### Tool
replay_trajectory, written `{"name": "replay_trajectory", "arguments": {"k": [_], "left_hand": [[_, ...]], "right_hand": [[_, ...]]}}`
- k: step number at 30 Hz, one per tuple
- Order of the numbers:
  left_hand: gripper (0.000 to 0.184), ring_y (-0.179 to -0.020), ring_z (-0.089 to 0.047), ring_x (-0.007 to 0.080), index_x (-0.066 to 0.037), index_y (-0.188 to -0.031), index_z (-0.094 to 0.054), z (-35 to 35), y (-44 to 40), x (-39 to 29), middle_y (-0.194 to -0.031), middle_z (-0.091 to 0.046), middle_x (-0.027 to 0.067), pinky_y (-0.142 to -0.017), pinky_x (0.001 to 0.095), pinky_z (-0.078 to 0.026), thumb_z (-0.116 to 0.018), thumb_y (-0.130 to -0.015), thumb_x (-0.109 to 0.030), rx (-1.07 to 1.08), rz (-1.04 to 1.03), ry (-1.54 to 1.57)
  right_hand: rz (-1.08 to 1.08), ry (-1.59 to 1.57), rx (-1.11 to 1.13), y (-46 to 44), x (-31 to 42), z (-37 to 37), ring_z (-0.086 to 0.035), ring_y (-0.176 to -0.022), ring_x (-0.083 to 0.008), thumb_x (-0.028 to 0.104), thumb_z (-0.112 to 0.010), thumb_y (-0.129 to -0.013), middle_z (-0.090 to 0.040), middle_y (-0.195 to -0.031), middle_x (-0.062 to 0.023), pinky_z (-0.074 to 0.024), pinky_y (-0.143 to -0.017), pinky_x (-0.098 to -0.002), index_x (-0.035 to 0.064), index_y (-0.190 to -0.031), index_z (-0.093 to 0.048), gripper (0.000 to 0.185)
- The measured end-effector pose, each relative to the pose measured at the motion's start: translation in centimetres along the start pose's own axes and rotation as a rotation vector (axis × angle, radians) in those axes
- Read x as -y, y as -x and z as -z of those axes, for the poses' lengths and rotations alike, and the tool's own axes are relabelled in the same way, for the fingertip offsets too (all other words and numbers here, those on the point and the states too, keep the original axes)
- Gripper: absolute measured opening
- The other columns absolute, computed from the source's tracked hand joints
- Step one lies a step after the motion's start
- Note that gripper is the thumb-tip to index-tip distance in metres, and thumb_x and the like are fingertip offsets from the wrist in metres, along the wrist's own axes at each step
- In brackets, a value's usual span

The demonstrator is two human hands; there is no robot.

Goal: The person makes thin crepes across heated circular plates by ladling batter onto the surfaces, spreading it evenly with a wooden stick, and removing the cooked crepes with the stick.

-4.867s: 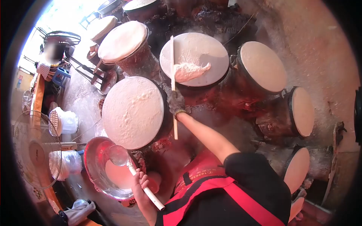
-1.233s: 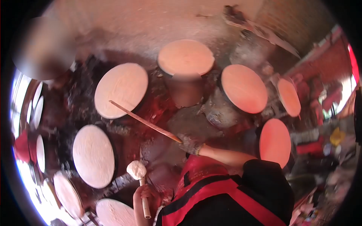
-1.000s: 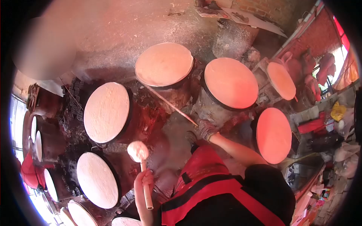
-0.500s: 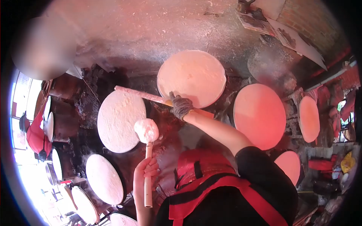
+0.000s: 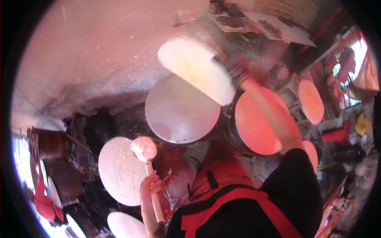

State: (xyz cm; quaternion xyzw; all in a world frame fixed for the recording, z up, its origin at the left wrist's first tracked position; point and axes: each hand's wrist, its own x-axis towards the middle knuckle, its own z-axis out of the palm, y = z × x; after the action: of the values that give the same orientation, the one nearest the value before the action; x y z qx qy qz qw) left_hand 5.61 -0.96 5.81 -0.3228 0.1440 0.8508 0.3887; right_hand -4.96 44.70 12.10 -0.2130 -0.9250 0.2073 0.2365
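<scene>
My left hand (image 5: 151, 185) is closed around the pale wooden handle of a tool with a rounded head (image 5: 143, 149), thickly coated in white batter and held up. Beside that head lies a round griddle covered with white batter (image 5: 119, 174). My right hand (image 5: 235, 68), in a dark glove and smeared by motion, is at the right edge of a thin pale flatbread (image 5: 194, 67). The flatbread is raised off the far part of the middle griddle (image 5: 180, 115), whose grey surface shows. Blur hides the fingers' exact grip and whether the stick is still with them.
To the right are more covered griddles (image 5: 262, 123) (image 5: 310, 102); another griddle (image 5: 125, 224) is at lower left. A sooty wall (image 5: 99, 51) stands behind. Boards (image 5: 274, 25) with dark items lie at the upper right. Dark drums (image 5: 59, 178) stand at left.
The flatbread has come up off the middle griddle, baring it. My right hand has swung up and right. The stick it held no longer shows clearly. My left hand keeps its tool; the view has shifted.
</scene>
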Motion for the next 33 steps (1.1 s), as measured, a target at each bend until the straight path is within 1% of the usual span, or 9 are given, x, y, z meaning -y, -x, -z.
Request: {"name": "replay_trajectory", "arguments": {"k": [7, 12, 17, 21, 23, 25, 27, 29, 33], "left_hand": [[0.016, -0.049, -0.034, 0.009, 0.002, -0.104, -0.042, -4.7, -2.9, 0.2, -0.066, -0.036, 0.0023, -0.038, 0.0189, -0.031, -0.035, -0.091, -0.004, 0.017, 0.054, 0.009], [0.02, -0.074, -0.057, 0.0116, 0.003, -0.103, -0.054, -5.7, -4.7, 4.4, -0.091, -0.061, 0.0115, -0.061, 0.0187, -0.046, -0.049, -0.085, -0.002, -0.161, -0.8, -1.416], [0.02, -0.075, -0.058, 0.0136, 0.003, -0.104, -0.054, -11.4, -9.5, 13.2, -0.09, -0.061, 0.0113, -0.063, 0.0208, -0.047, -0.049, -0.085, -0.003, -0.333, -0.828, -1.387], [0.02, -0.076, -0.058, 0.0152, 0.003, -0.104, -0.053, -13.7, -11.5, 17.5, -0.089, -0.061, 0.0112, -0.064, 0.0224, -0.047, -0.049, -0.085, -0.003, -0.381, -0.83, -1.447], [0.021, -0.076, -0.058, 0.016, 0.003, -0.104, -0.053, -14.4, -11.8, 19.0, -0.089, -0.061, 0.0111, -0.064, 0.0232, -0.047, -0.049, -0.085, -0.003, -0.406, -0.835, -1.469], [0.021, -0.076, -0.058, 0.0168, 0.003, -0.104, -0.053, -14.8, -11.9, 20.0, -0.089, -0.061, 0.011, -0.065, 0.0241, -0.047, -0.049, -0.085, -0.003, -0.419, -0.839, -1.491], [0.021, -0.077, -0.058, 0.0176, 0.003, -0.104, -0.053, -15.3, -11.7, 20.7, -0.088, -0.06, 0.0109, -0.065, 0.0249, -0.047, -0.049, -0.085, -0.003, -0.429, -0.847, -1.512], [0.021, -0.077, -0.058, 0.0184, 0.003, -0.104, -0.053, -15.6, -11.6, 21.2, -0.088, -0.06, 0.0109, -0.066, 0.0257, -0.047, -0.049, -0.085, -0.003, -0.432, -0.859, -1.536], [0.021, -0.078, -0.058, 0.02, 0.003, -0.104, -0.053, -15.5, -10.2, 20.9, -0.087, -0.06, 0.0107, -0.066, 0.0274, -0.047, -0.049, -0.084, -0.004, -0.434, -0.892, -1.57]], "right_hand": [[-0.64, -0.59, -0.662, 0.4, -18.0, 29.9, -0.041, -0.039, -0.0106, 0.028, -0.073, -0.071, -0.05, -0.053, 0.0004, -0.0334, -0.038, -0.0247, 0.0081, -0.072, -0.061, 0.023], [-0.565, -0.802, -0.776, 9.3, -40.4, 41.5, -0.051, -0.055, -0.0106, 0.029, -0.058, -0.083, -0.056, -0.073, 0.0012, -0.042, -0.044, -0.0274, 0.0099, -0.103, -0.054, 0.028], [-0.928, -1.004, -0.918, 17.6, -56.2, 38.1, -0.045, -0.049, -0.0133, 0.035, -0.052, -0.085, -0.043, -0.064, 0.0021, -0.0376, -0.041, -0.0299, 0.0198, -0.114, -0.048, 0.033], [-1.264, -1.034, -1.151, 22.4, -63.4, 29.7, -0.036, -0.035, -0.0162, 0.029, -0.059, -0.082, -0.048, -0.066, 0.0011, -0.0313, -0.033, -0.0279, 0.0162, -0.095, -0.05, 0.02], [-1.133, -1.373, -1.316, 27.2, -69.4, 24.5, -0.04, -0.037, -0.0192, 0.026, -0.064, -0.078, -0.048, -0.057, -0.0018, -0.0328, -0.033, -0.0327, 0.0117, -0.088, -0.056, 0.019], [-1.445, -0.919, -1.439, 27.3, -70.8, 22.2, -0.052, -0.046, -0.0226, 0.024, -0.062, -0.077, -0.057, -0.064, -0.0061, -0.0416, -0.041, -0.0371, 0.0074, -0.087, -0.06, 0.02], [-1.794, -0.371, -1.102, 28.7, -68.8, 22.8, -0.056, -0.05, -0.0234, 0.022, -0.062, -0.076, -0.061, -0.07, -0.0081, -0.0454, -0.047, -0.0368, 0.0053, -0.087, -0.061, 0.021], [-1.638, -0.06, -0.948, 30.7, -73.1, 21.3, -0.058, -0.053, -0.0232, 0.022, -0.061, -0.076, -0.061, -0.069, -0.0092, -0.0466, -0.051, -0.0347, 0.0034, -0.085, -0.062, 0.021], [-1.629, -0.433, -1.182, 28.7, -67.5, 25.3, -0.063, -0.075, -0.0272, 0.041, -0.068, -0.066, -0.065, -0.089, -0.011, -0.0503, -0.067, -0.0393, 0.008, -0.096, -0.064, 0.045]]}}
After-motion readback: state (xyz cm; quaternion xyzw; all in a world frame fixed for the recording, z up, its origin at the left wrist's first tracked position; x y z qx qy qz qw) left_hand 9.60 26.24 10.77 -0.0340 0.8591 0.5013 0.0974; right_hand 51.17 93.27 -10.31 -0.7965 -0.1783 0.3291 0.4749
